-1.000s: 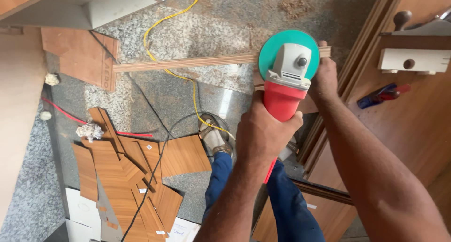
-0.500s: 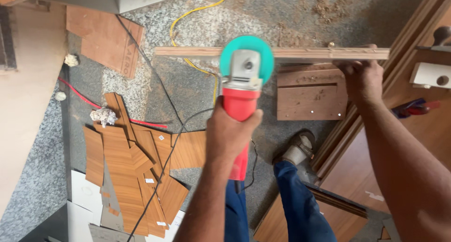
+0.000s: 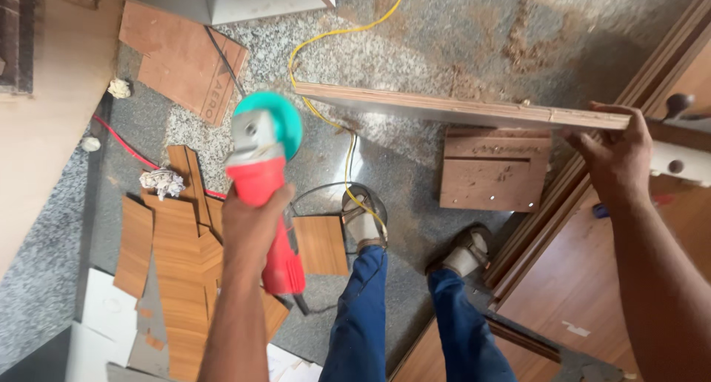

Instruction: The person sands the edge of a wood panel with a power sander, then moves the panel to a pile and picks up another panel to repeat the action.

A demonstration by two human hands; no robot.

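My left hand (image 3: 250,217) grips the red body of an angle grinder (image 3: 261,176), whose teal guard and grey head point away from me. The grinder hangs in the air to the left of a long plywood strip (image 3: 459,109), not touching it. My right hand (image 3: 616,158) holds the strip's right end, keeping it level above the floor. My legs in blue trousers and sandals stand below the strip.
Brown laminate offcuts (image 3: 174,263) lie on the grey granite floor at the left. A yellow cable (image 3: 326,48) and a red cable (image 3: 126,146) run across the floor. A small wooden block (image 3: 495,168) sits under the strip. A wooden door frame (image 3: 592,278) runs along the right.
The grinder has moved left, away from the plywood strip it was against before. My right hand has stayed on the strip's right end. The view has shifted.
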